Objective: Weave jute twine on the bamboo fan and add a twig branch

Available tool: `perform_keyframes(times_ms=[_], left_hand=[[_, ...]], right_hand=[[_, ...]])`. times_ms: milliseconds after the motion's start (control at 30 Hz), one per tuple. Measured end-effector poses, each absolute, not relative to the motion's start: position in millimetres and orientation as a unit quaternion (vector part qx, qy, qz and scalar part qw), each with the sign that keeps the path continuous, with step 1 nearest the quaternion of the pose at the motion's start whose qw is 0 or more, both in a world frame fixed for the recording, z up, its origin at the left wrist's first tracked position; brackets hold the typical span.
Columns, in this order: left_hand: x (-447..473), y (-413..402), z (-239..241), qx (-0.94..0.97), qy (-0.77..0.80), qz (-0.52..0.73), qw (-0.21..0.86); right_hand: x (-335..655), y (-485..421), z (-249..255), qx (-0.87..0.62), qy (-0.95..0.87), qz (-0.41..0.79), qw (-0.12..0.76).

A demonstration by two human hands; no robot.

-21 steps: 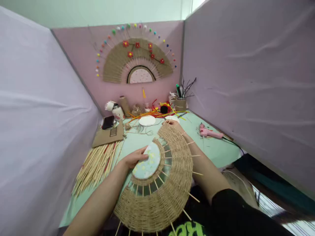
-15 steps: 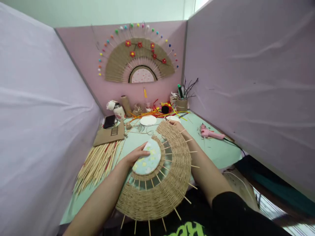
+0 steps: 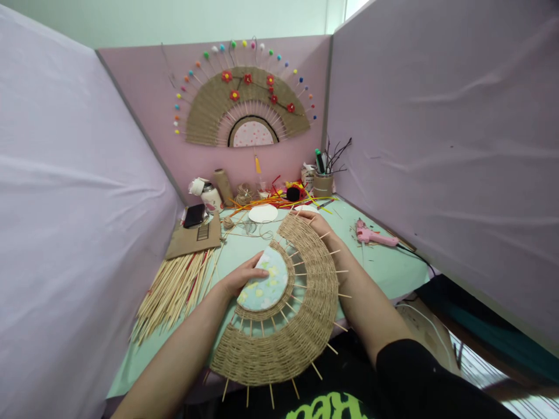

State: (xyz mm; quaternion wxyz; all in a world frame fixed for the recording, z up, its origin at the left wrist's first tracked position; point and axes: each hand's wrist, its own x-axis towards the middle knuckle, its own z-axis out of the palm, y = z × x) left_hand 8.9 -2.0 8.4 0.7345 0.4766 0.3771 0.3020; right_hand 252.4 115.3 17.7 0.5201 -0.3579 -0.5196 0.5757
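Note:
A half-round fan of woven twine (image 3: 301, 326) on wooden sticks lies tilted over the near edge of the green table (image 3: 384, 267). Its middle is a pale half disc with a flower print (image 3: 267, 285). My left hand (image 3: 238, 278) grips the straight edge of that disc, thumb on top. My right hand (image 3: 317, 224) holds the fan's far end from behind; only the fingertips show above the weave. Bare stick ends poke out all round the fan's rim.
A bundle of loose wooden sticks (image 3: 174, 291) lies at the left, beside a cardboard sheet (image 3: 192, 240) and a black phone (image 3: 193, 215). A pink glue gun (image 3: 371, 234) lies at the right. Coloured sticks, twine spools and a pen cup (image 3: 322, 183) crowd the back. A finished fan (image 3: 247, 107) hangs on the wall.
The fan has turned slightly and moved up and away from me, so more of its lower stick ends show. Both hands keep their hold.

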Motion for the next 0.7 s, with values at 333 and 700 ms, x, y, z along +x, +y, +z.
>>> perform_keyframes(times_ms=[333,700], left_hand=[[10,-1,10,0.478,0.387,0.295,0.731],[14,-3,15,0.488,0.406,0.3,0.712]], right_hand=[[252,105,22,-0.345,-0.556,0.583,0.481],[264,119,18,-0.379,-0.489,0.581,0.528]])
